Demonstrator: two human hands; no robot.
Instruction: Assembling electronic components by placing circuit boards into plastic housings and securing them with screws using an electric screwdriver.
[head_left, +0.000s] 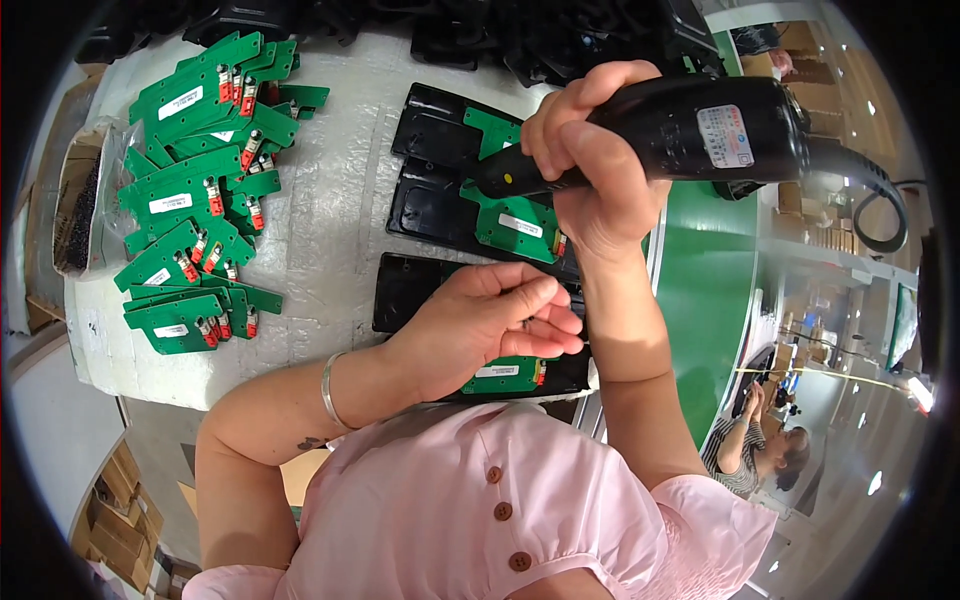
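Observation:
My right hand [590, 165] grips a black electric screwdriver [690, 130], its tip pointing left over a green circuit board [510, 215] that lies in a black tray [430, 205]. My left hand [490, 320] hovers palm up over the nearest black tray [400, 290], fingers curled with the tips pinched together; what they pinch is too small to tell. A second green circuit board [505, 375] shows just under that hand. A silver bangle [328, 392] is on my left wrist.
A heap of several green circuit boards [205, 190] with red parts lies on the white table at the left. A bag of dark small parts [80, 195] sits in a box at far left. A green conveyor belt [705, 290] runs along the right. Another person [750, 450] works at lower right.

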